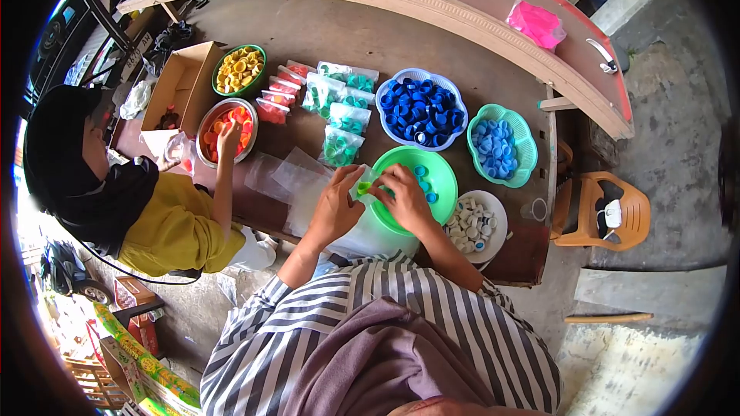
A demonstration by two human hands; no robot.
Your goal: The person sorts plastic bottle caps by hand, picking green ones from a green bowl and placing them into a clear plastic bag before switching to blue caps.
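A small clear plastic bag (368,182) is held between both hands just above the near-left rim of the green basin (443,166), in the middle of the table (370,38). The left hand (337,204) is curled around the bag's left side, fingers closed on the film. The right hand (405,196) is closed too, pinching the bag's other edge with a green cap (363,188) at or just inside its mouth. A few teal caps (422,179) are left in the basin.

The step is judged to be the filling of the bag with caps. It is best done with the mouth kept spread by the left fingers while caps are dropped in by the right hand, the bag kept over the basin so that any slipped cap falls back in. The thin film is likely to cling shut, so a firm pinch on both edges is advised.

Filled bags of teal caps (341,112) and of red caps (276,96) are laid in rows beyond the empty bags (289,177). Further right, a basket of dark blue caps (421,108), a basket of pale blue caps (495,146) and a plate of white caps (473,225) are seen. On the left, a co-worker's hand (228,137) is reaching into a bowl of orange caps (225,125), beside a bowl of yellow caps (238,69) and a cardboard box (179,81).

No brand or writing can be read on the bags, the caps or the box; print on cartons at the lower left is too small to make out.
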